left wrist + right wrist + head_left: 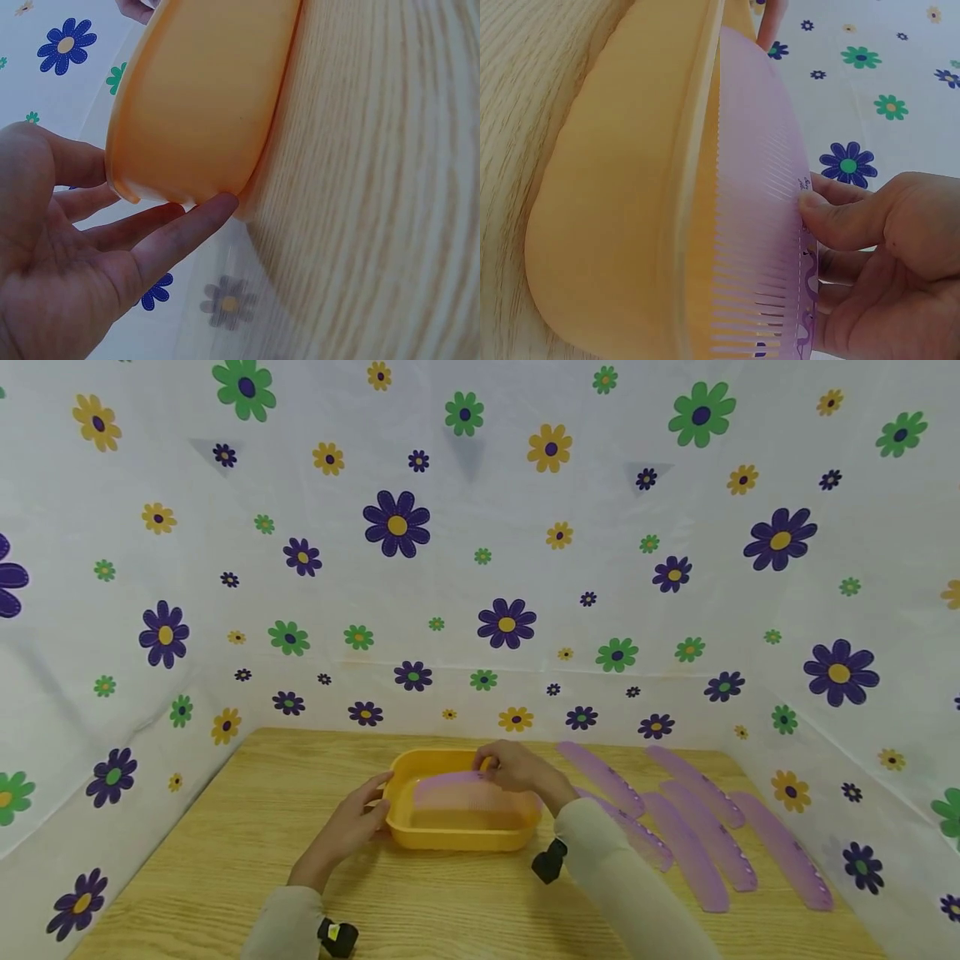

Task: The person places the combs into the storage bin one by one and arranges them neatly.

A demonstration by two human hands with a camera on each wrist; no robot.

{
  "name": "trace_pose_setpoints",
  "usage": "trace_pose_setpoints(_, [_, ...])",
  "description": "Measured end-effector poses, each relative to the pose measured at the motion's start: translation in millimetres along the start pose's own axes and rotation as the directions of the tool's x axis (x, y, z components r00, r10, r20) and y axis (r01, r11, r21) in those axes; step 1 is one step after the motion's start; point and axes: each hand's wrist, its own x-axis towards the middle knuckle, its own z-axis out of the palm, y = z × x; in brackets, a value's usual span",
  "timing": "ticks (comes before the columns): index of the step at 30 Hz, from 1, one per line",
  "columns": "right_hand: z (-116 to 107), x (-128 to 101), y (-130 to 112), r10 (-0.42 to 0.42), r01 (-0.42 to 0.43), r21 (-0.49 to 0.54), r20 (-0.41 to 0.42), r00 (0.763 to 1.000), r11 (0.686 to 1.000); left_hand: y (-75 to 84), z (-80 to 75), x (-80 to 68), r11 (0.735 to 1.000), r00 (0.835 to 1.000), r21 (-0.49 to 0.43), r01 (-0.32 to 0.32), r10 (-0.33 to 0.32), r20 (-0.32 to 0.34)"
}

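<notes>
A yellow plastic basin (461, 841) stands on the table. My left hand (352, 824) touches its left end, and in the left wrist view the fairly straight fingers (180, 236) lie against the outer wall and rim. My right hand (517, 768) pinches a translucent purple comb (450, 793) by its curved back, thumb on the near side. In the right wrist view this comb (754, 135) is on edge at the basin's opening, teeth toward the basin and a printed pattern along its back. Whether it touches the basin floor is hidden.
Several similar purple combs (684, 856) lie slanted on the wooden table (420, 902) to the right of the basin, some close together or overlapping. A white flower-printed sheet (442, 585) encloses the back and sides of the table.
</notes>
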Motion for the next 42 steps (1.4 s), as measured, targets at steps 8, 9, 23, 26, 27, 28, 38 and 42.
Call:
trace_pose_setpoints(8, [8.3,2.9,1.0,-0.018,0.018,-0.005,-0.001,1.0,1.0,0.5,0.5,0.7,1.0,1.0,0.001,-0.001,0.001,-0.006])
trace_pose_setpoints(9, [9.6,3.3,1.2,-0.015,0.015,-0.005,0.003,1.0,1.0,0.9,0.7,0.4,1.0,1.0,0.002,0.001,-0.001,-0.008])
trace_pose_setpoints(23, [28.9,8.0,8.6,0.052,-0.052,-0.032,-0.008,0.999,0.998,1.9,0.6,-0.8,1.0,1.0,0.008,0.012,-0.012,-0.006])
trace_pose_setpoints(26, [31.3,8.4,10.2,0.068,-0.068,0.005,0.003,0.998,0.998,1.3,0.2,-0.6,1.0,1.0,0.01,0.01,-0.01,-0.004])
trace_pose_setpoints(27, [32.2,8.6,10.8,0.068,-0.068,0.008,0.004,0.998,0.998,1.0,0.1,-0.4,1.0,1.0,0.009,0.008,-0.008,-0.004])
trace_pose_setpoints(28, [32.9,8.7,11.2,0.069,-0.069,0.014,0.006,0.998,0.998,0.9,0.1,-0.3,1.0,1.0,0.007,0.007,-0.007,-0.003])
trace_pose_setpoints(38, [43.0,10.7,14.8,0.031,-0.031,0.032,-0.012,0.999,0.999,1.1,0.3,-0.4,1.0,1.0,0.01,0.011,-0.011,-0.001])
trace_pose_setpoints(42, [45.3,11.3,13.4,0.037,-0.037,0.045,-0.003,0.999,0.998,1.5,0.7,0.2,1.0,1.0,0.015,0.016,-0.016,-0.007])
